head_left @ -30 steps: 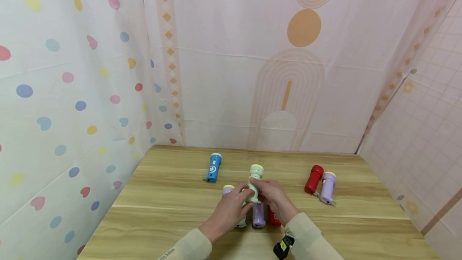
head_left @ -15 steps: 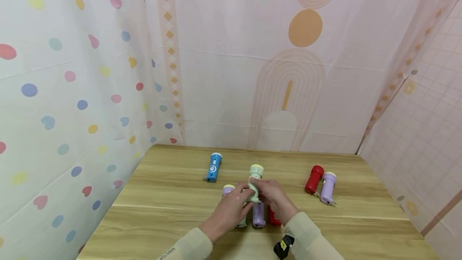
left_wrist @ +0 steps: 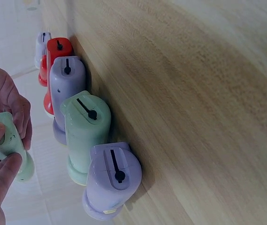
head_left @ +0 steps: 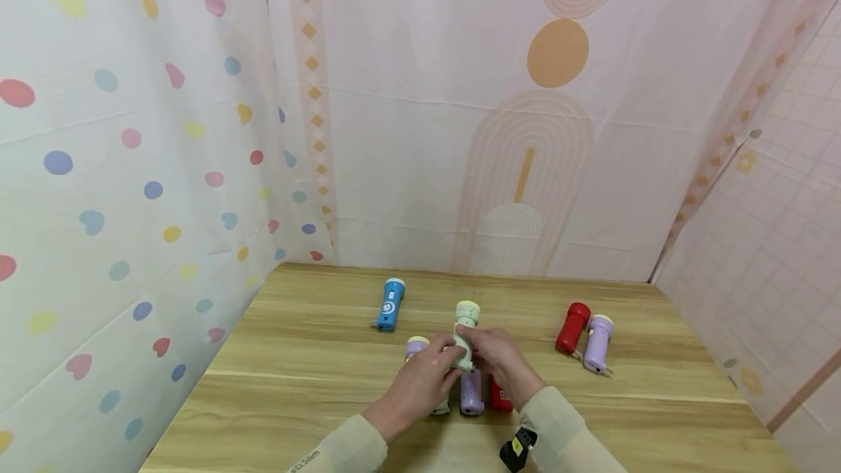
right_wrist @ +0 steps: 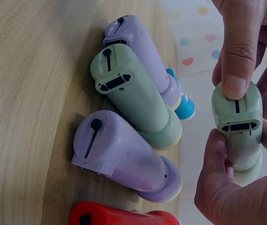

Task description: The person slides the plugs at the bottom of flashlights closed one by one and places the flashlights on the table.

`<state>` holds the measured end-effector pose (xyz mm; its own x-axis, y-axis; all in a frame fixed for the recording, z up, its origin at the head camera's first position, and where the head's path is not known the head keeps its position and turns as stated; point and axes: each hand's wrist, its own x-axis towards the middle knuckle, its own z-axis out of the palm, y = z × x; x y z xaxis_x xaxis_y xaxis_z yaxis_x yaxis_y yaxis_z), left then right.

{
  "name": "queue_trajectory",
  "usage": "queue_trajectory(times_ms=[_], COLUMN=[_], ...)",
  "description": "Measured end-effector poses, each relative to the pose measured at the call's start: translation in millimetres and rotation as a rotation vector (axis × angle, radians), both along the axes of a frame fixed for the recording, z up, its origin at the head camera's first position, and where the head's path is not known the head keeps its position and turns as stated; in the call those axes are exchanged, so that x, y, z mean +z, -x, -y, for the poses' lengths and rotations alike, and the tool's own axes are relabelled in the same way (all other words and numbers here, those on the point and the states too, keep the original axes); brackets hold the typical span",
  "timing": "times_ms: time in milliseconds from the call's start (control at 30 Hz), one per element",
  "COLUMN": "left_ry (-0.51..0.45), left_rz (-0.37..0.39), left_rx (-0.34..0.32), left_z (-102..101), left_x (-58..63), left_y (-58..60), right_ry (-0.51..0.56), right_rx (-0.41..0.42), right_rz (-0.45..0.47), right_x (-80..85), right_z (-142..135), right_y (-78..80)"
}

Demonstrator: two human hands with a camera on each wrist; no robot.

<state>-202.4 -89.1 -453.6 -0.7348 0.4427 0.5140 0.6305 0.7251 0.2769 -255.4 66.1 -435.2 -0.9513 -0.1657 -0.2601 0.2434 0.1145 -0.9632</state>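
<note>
Above the table, both hands hold a pale green flashlight [head_left: 467, 312], its lamp head pointing away. My left hand [head_left: 420, 378] grips it from the left, and its thumb [right_wrist: 235, 86] presses the slotted slider on the tail end. From the right, my right hand [head_left: 502, 360] pinches the body. Two metal plug prongs [right_wrist: 250, 129] stick out of the tail in the right wrist view. Below the hands lies a row of flashlights: a purple one [left_wrist: 112, 183], a green one [left_wrist: 88, 136], another purple one [left_wrist: 67, 93] and a red one [left_wrist: 58, 51]. The hands partly cover this row in the head view.
On the wooden table [head_left: 296, 363], a blue flashlight [head_left: 390, 305] lies at the back left. At the right, a red flashlight [head_left: 573, 327] lies beside a purple flashlight [head_left: 598, 344], both with prongs out. A small black device [head_left: 517, 451] sits by the right sleeve. Patterned curtains surround the table.
The head view shifts very slightly. Both hands keep the same grip on the green flashlight, and the other flashlights stay where they lie.
</note>
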Motion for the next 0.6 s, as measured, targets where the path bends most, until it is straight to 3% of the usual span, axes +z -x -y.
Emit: queue_trajectory(times_ms=[600], left_ry=[0.024], left_rz=[0.014], left_rx=[-0.006], left_z=[-0.3], left_x=[0.3], left_y=[-0.4], right_ry=[-0.038], right_rx=[0.067], right_rz=[0.005], right_x=[2.2], right_z=[-5.0], right_y=[0.2])
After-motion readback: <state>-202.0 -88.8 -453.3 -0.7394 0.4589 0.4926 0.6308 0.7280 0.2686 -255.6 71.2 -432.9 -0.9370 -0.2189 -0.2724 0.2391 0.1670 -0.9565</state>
